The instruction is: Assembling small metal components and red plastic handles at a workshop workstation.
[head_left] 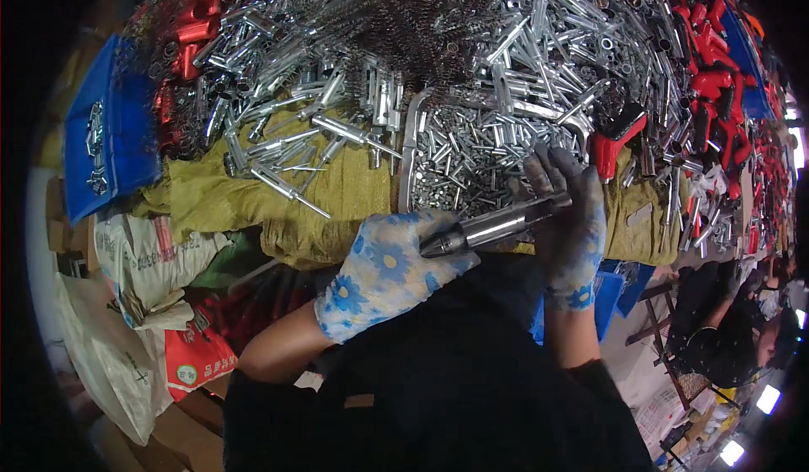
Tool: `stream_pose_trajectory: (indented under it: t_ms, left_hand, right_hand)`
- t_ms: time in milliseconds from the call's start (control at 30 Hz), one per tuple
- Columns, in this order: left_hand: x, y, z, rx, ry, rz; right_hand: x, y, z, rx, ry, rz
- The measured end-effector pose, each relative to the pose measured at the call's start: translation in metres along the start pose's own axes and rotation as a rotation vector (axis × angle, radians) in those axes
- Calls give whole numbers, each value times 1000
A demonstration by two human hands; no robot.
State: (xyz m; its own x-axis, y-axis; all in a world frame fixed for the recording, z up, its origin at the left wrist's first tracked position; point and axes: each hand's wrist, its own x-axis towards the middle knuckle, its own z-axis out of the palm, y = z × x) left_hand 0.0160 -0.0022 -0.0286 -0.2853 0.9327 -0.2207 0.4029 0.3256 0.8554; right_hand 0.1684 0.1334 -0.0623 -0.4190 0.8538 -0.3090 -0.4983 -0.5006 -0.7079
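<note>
A shiny metal cylinder (497,226) with a dark, tapered left end lies across in front of me, tilted up to the right. My left hand (392,261), in a white glove with blue flowers, is closed round its left end. My right hand (569,223), its glove darkened with grime over palm and fingers, has the cylinder's right end against its palm. Its fingers point away from me, apart and slightly bent, not wrapped round the metal. Just beyond the hands is a metal tray (410,156) of small pins and short rods.
Shiny tubes and rods (295,67) are heaped behind, with dark coil springs (413,25) among them. Red handle parts (712,84) lie right; one red-and-black piece (619,139) sits beside the tray. A blue bin (80,160) stands left. Yellow woven sacking (337,194) covers the front edge.
</note>
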Motion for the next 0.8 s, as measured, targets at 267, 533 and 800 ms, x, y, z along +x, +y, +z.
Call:
stream_pose_trajectory:
  t_ms: [267,533,800]
  left_hand:
    - [2,-5,-4,-22,-70,89]
    - [0,-11,-6,-264,-194,-38]
    - [3,-21,4,-349,-101,-249]
  right_hand:
    - [-5,-2,-4,-272,-72,-103]
    - [-5,-10,-10,-255,-282,8]
    - [-2,-11,-30,-1047,-245,-191]
